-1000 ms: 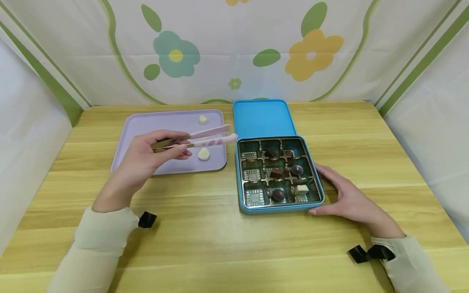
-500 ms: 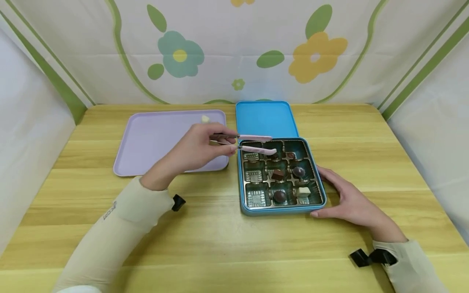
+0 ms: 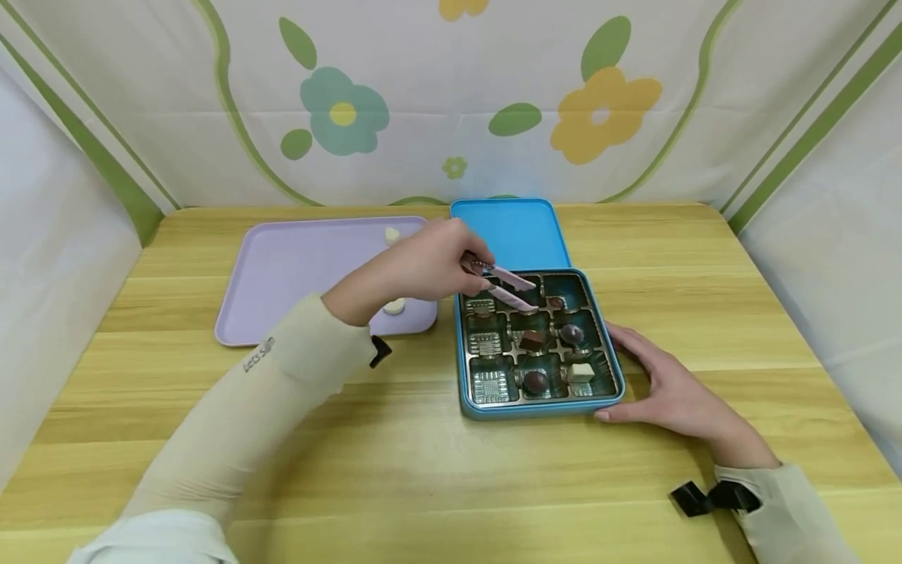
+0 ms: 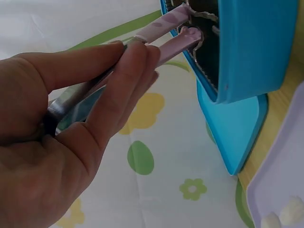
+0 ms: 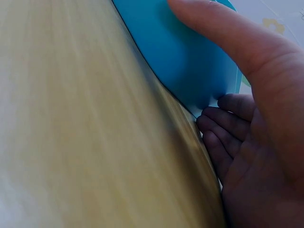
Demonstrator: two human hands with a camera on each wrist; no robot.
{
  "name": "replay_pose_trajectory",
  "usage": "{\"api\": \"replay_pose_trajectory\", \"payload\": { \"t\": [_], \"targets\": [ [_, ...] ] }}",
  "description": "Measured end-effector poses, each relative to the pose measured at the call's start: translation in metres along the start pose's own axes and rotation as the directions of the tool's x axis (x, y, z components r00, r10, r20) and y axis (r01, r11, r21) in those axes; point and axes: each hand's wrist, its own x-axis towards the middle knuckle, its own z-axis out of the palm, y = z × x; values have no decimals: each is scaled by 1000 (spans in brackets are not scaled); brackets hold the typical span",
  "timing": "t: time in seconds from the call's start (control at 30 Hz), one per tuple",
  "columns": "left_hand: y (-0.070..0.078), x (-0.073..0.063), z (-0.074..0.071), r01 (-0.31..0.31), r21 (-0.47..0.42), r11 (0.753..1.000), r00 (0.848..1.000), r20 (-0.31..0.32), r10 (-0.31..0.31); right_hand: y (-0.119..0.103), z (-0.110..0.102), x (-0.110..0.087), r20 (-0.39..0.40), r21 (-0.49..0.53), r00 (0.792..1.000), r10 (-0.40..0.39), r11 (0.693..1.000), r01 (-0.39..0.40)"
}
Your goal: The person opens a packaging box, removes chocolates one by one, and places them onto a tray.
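Note:
My left hand (image 3: pixel 440 258) holds pink-tipped tongs (image 3: pixel 513 299) between thumb and fingers. In the left wrist view the tongs (image 4: pixel 175 50) have metal handles, and their two tips stand apart at the insert of the blue box. In the head view they overlap its back-middle compartment and largely hide what lies there. My right hand (image 3: pixel 669 395) holds the near right corner of the box (image 3: pixel 535 411), its thumb along the front wall and fingertips against the right side. The box has a divided insert with a brown block (image 3: pixel 532 341), dark round chocolates (image 3: pixel 535 382) and a white cube (image 3: pixel 581 373).
A lilac tray (image 3: pixel 296 282) stands left of the box, with white pieces (image 3: pixel 392 235) on it, one partly behind my left arm. The blue lid (image 3: pixel 510 227) lies behind the box. A patterned cloth (image 3: pixel 423 133) closes off the table's back edge.
My left hand has moved right with the tongs, from above the tray to the box, and their tips have dipped toward the back-middle compartment. The right hand has stayed at the box corner.

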Motion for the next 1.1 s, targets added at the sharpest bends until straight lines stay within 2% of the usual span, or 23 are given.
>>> {"api": "replay_pose_trajectory", "payload": {
  "t": [0.17,0.33,0.53,0.7,0.97,1.1],
  "targets": [
    [7,15,1,18,42,999,998,55,-21,1,-1,-2,-8,6,1000,-12,1000,12],
    [9,20,7,25,39,999,997,74,-28,2,0,-6,-14,15,1000,-22,1000,22],
    [6,15,8,8,10,1000,999,46,-8,0,0,-5,-21,6,999,-26,1000,26],
    [1,9,11,33,-34,999,999,19,-32,-1,0,-3,-14,4,1000,-27,1000,27],
    [-5,2,16,20,-118,993,998,-56,-27,0,-2,-4,-15,13,1000,-14,1000,14],
    [-9,-5,15,51,-193,980,995,-77,-67,-1,-2,-5,-15,13,1000,-13,1000,13]
  ]
}}
